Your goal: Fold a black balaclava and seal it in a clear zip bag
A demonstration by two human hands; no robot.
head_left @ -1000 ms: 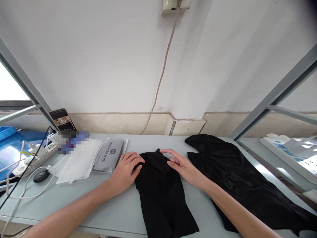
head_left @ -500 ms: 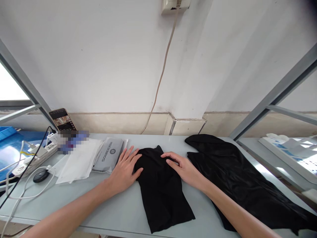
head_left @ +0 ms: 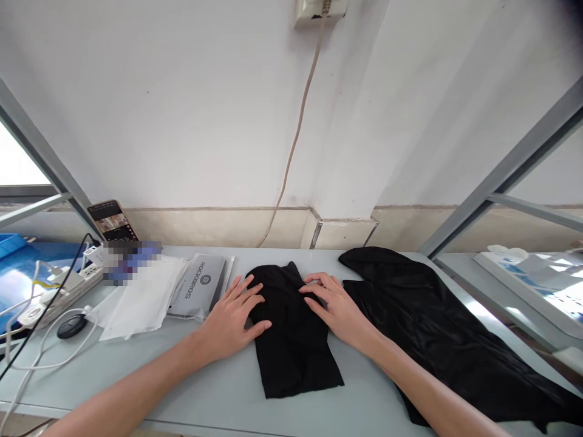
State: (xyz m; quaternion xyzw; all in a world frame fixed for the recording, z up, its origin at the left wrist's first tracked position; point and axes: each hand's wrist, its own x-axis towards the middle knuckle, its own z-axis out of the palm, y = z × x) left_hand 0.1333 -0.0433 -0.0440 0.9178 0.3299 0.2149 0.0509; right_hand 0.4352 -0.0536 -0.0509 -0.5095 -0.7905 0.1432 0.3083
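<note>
I am far away, looking through the head camera, and I see a small black cloth [head_left: 296,364] lying on the grey table [head_left: 364,397], in the middle, between my two hands. How far along is this? I think the cloth is partly laid out: its bottom edge lies almost straight, but there are soft bumps in it, and one top corner sticks up in a little point. So it is not all smooth yet. A big black cloth [head_left: 437,340] lies to the right, loose and wrinkly, with no hand working on it. On the left is a grey packet [head_left: 200,285] with writing on it, and that one looks finished to me. Thin white bags [head_left: 141,297] lie just beside it. Now the hands. My left hand [head_left: 228,328] is spread wide, with its fingers apart, and it grips nothing. Its fingertips and thumb rest on the left side of the small cloth. My right hand [head_left: 339,306] is half curled, with its fingertips on the cloth's right side. There is a gap between thumb and finger, but I cannot tell if it pinches a bit of cloth there.
</note>
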